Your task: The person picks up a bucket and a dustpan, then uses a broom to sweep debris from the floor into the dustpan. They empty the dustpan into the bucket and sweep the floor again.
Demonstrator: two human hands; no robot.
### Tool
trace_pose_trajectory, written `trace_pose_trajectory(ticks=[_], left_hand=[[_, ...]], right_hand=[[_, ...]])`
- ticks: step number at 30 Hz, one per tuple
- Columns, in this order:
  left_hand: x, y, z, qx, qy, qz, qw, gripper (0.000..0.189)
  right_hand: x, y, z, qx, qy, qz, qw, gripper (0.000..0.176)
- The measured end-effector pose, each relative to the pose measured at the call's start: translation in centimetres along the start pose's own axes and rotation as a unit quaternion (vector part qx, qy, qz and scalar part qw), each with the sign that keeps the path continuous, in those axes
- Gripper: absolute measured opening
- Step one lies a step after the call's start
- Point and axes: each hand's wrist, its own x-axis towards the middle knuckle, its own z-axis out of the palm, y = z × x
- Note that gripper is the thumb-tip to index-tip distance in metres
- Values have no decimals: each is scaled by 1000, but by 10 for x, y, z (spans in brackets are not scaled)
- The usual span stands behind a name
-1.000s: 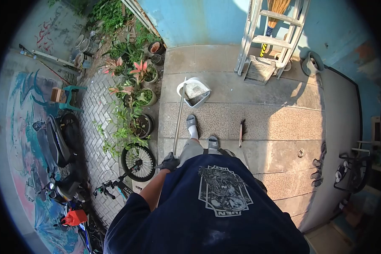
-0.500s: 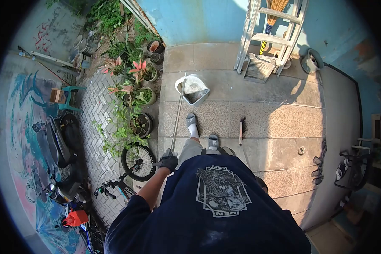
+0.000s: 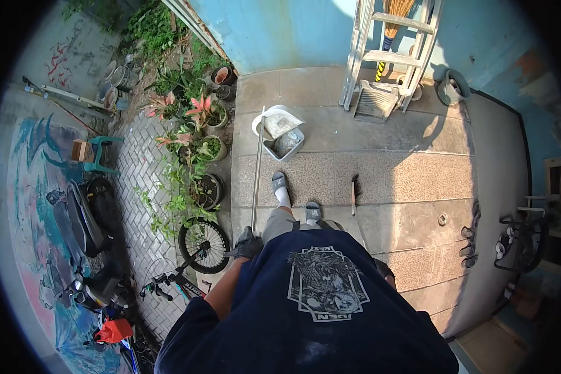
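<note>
My dustpan (image 3: pixel 285 120) overlaps the far side of the bin (image 3: pixel 301 143).
Its pole runs forward from my left hand (image 3: pixel 248 245), slightly rightward; the pan's pointed side faces right. I've got my gloved fingers wrapped round the pole; a firm, steady grip should stop the pan twisting. My right hand (image 3: pixel 384 269) is mostly hidden, so I can't tell its grip. The brush (image 3: pixel 354 189) lies right of the bin.

The pole (image 3: pixel 257 181) at eleven o'clock looks smooth metal, the dustpan (image 3: pixel 280 121) at twelve matt plastic, the shirt (image 3: pixel 262 324) matt cloth.
</note>
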Motion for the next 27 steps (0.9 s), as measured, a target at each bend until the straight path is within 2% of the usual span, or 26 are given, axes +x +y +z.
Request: trace_pose_trajectory(ticks=[6, 8, 10, 11, 12, 14, 16, 18, 20, 21, 22, 24, 25, 26, 27], left_hand=[[-11, -21, -13, -8, 126, 74, 989, 33], [-12, -23, -23, -14, 121, 69, 990, 33], [-13, -29, -29, -27, 94, 82, 992, 31], [-7, -36, -24, -35, 101, 96, 990, 31], [-7, -36, -24, -36, 103, 97, 989, 31], [-5, -36, -25, -49, 129, 118, 983, 31], [-6, -37, -26, -65, 131, 133, 980, 30], [-5, -33, -35, -82, 133, 148, 977, 29], [-20, -21, -60, -87, 71, 129, 985, 25], [-21, -25, -60, -90, 72, 139, 984, 23], [-28, -19, -65, -88, 70, 138, 984, 23], [-48, -4, -87, -102, 53, 103, 988, 24], [-70, 24, -115, -70, 49, 83, 993, 25], [-76, 19, -112, -138, 7, 18, 990, 22], [-92, 35, -125, -197, -23, -52, 979, 21]], right_hand=[[-10, -1, -4, -42, 14, -13, 999, 33], [-12, -9, -9, -51, 13, -17, 998, 33], [-13, -20, -15, -101, -51, 18, 993, 34], [-13, -27, -19, -101, -51, 16, 993, 34], [-18, -41, -23, -199, -54, -49, 977, 33], [-17, -62, -26, -292, -55, -115, 948, 33], [-22, -83, -25, -420, -7, -145, 896, 31], [-66, -115, -21, -433, 63, -168, 884, 31], [-113, -155, -23, -387, 124, -180, 896, 35], [-84, -148, -33, -313, 94, -153, 933, 47], [-90, -165, -33, -249, 122, -162, 947, 44], [-111, -229, -33, -287, 123, -145, 939, 56], [-131, -267, -30, -307, 123, -137, 934, 63], [-94, -283, -34, -341, 146, -190, 909, 63], [-53, -302, -35, -324, 143, -213, 911, 63]])
